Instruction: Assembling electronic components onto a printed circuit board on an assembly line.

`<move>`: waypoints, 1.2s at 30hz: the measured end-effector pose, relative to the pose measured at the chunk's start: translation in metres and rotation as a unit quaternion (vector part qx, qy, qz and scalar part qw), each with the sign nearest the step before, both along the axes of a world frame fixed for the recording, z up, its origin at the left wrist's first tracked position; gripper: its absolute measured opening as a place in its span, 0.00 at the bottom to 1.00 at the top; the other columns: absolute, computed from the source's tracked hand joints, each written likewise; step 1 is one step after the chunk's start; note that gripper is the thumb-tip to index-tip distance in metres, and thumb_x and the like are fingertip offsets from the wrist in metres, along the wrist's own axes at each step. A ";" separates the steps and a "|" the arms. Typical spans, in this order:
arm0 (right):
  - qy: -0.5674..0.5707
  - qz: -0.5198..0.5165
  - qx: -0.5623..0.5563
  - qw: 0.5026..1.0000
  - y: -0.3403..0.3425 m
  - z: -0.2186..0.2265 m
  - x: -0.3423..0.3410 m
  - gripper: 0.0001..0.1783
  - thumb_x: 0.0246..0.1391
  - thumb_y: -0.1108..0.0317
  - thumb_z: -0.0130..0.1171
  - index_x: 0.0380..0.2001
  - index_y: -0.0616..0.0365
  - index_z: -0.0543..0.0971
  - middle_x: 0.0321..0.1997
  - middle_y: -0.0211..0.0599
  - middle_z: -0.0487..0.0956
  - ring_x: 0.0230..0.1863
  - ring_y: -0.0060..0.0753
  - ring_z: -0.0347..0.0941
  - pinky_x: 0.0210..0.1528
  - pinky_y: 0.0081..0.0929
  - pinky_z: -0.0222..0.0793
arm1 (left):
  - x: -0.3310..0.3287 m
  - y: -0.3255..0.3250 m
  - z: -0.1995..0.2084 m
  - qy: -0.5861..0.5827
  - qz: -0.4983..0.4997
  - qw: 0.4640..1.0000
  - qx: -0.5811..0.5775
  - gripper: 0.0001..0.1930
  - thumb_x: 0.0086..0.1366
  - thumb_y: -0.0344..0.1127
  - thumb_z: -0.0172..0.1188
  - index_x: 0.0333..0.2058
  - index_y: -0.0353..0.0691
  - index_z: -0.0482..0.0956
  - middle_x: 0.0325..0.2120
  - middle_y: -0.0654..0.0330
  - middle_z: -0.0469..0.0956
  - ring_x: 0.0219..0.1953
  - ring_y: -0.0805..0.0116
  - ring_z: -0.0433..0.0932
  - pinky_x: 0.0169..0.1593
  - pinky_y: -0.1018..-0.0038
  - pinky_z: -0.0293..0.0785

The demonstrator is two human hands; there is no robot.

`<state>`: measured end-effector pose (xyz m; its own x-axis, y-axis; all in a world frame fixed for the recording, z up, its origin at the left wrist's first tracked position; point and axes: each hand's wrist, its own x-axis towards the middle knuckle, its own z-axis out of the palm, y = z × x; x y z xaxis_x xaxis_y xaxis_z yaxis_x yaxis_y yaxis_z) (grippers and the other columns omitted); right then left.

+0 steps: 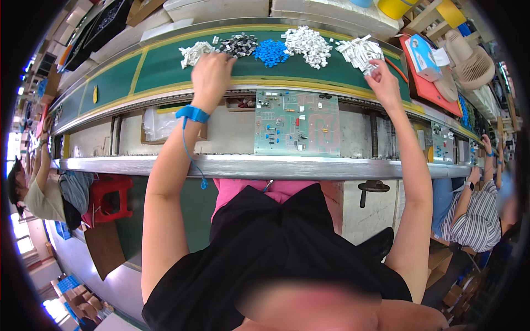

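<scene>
Taking your circuit board (281,146) as the clock's centre, it lay flat just beyond the silver front rail (232,167), ahead of your lap at 12 o'clock, and looked partway filled. Blue parts stood toward its 8 o'clock, a red part (297,122) near its middle and a few white ones around it, while parts were sparser toward 4 o'clock; I could not tell how many places remained. Plenty of loose stock was left on the green strip (165,71): a small white heap (193,55) at 10 o'clock, a black heap (240,45) at 11, a blue heap (270,52) between 11 and 12, a big white heap (309,47) at 12, and a heap of long white pieces (356,51) between 1 and 2. Your left hand (212,74) reached to 10 o'clock, back upward, its fingertips down by the small white heap and mostly hidden, so its grip could not be told. Your right hand (382,83) reached to 2 o'clock, thumb and forefinger narrowed at the long pieces' near edge; whether they held one, I could not tell.
</scene>
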<state>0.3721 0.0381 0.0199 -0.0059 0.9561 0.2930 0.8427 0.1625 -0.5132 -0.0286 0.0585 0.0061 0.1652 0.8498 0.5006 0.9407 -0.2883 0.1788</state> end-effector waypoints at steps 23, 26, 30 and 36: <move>-0.022 0.094 -0.074 0.993 -0.064 -0.015 -0.062 0.07 0.48 0.65 0.60 0.27 0.57 0.79 0.29 0.33 0.74 0.37 0.37 0.71 0.38 0.32 0.67 | -0.011 0.016 -0.014 0.065 0.036 0.997 -0.035 0.09 0.57 0.39 0.59 0.32 0.41 0.83 0.29 0.55 0.78 0.37 0.55 0.74 0.42 0.62 0.70; -0.042 0.101 -0.050 0.993 -0.065 -0.013 -0.061 0.06 0.48 0.66 0.60 0.28 0.57 0.79 0.29 0.34 0.75 0.38 0.38 0.71 0.38 0.33 0.67 | -0.012 0.015 -0.013 0.062 0.049 0.996 -0.038 0.10 0.57 0.40 0.59 0.31 0.41 0.83 0.29 0.55 0.78 0.37 0.55 0.75 0.42 0.63 0.70; -0.060 0.125 -0.033 0.990 -0.059 -0.016 -0.058 0.06 0.48 0.66 0.60 0.27 0.57 0.79 0.30 0.33 0.76 0.38 0.38 0.71 0.39 0.34 0.68 | -0.013 0.014 -0.015 0.046 0.050 0.997 -0.022 0.08 0.56 0.39 0.60 0.28 0.41 0.82 0.27 0.55 0.78 0.35 0.55 0.75 0.39 0.62 0.69; -0.093 0.144 -0.032 0.985 -0.056 -0.012 -0.058 0.05 0.49 0.66 0.59 0.27 0.55 0.80 0.31 0.33 0.76 0.39 0.37 0.71 0.39 0.34 0.69 | -0.016 0.014 -0.015 0.050 0.045 0.997 -0.035 0.08 0.56 0.38 0.59 0.29 0.42 0.83 0.28 0.56 0.78 0.35 0.55 0.75 0.40 0.63 0.69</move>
